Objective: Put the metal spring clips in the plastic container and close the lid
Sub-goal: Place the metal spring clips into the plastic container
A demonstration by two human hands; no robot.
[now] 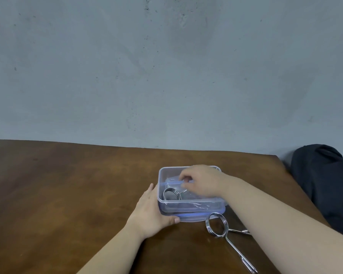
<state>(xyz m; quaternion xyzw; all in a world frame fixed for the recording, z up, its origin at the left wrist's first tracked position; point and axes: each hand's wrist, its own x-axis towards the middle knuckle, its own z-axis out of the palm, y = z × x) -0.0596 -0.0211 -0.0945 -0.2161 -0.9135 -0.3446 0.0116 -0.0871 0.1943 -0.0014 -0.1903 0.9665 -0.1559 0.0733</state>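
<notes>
A clear plastic container [190,203] stands on the wooden table, resting on its blue-rimmed lid [188,218]. One metal spring clip [171,194] lies inside it, coil at the left. My right hand [201,181] reaches into the container from the right, its fingers curled and pinched at that clip's handle ends. My left hand [152,209] grips the container's front left corner, thumb on the lid's edge. A second spring clip [216,224] lies on the table just in front of the container, its long handles pointing toward me and partly hidden under my right forearm.
The brown wooden table [67,194] runs to a grey wall behind. Its right edge is close to the container. A dark cloth-covered shape [325,184] sits beyond that edge at the right.
</notes>
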